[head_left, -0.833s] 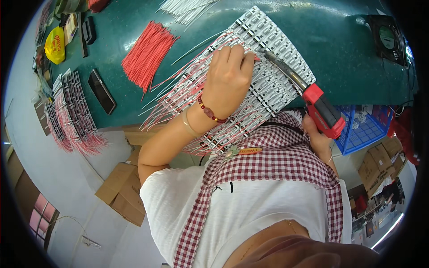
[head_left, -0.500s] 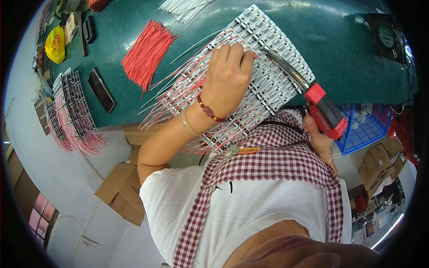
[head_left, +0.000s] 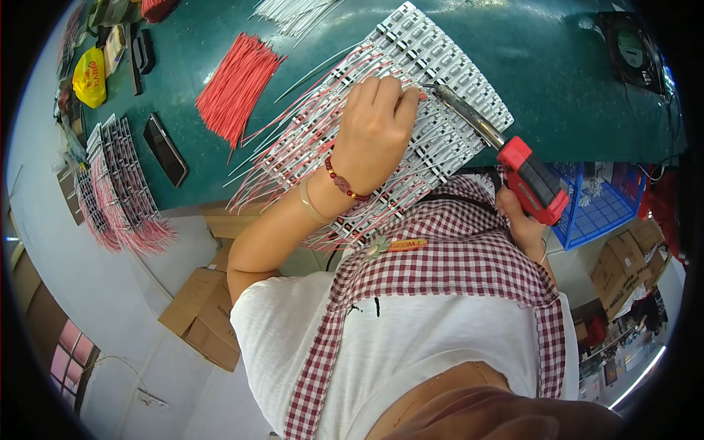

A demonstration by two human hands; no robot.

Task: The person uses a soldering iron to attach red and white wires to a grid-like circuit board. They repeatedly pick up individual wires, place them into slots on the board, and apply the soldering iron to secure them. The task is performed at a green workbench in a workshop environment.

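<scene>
My left hand is closed over a panel of small white circuit boards, set in rows with black parts. A bit of red, seemingly the end of a red wire, shows at its fingertips; the rest of the grip is hidden. Several red and white wires trail off the panel toward the lower left. In my right hand is a red and black soldering gun, gripped from below. Its metal barrel points up and left, and the tip lies over the boards, just right of my left fingertips.
On the green table lie a bundle of red wires, a bundle of white wires and a phone. Finished-looking wired panels rest at the left edge. A black fan-like device stands far right, a blue crate below it.
The panel, table and bundles have shifted slightly up and left in the picture. My left fingertips sit marginally lower against the boards. Both hands keep their grips, with the soldering tip still beside the left fingers.
</scene>
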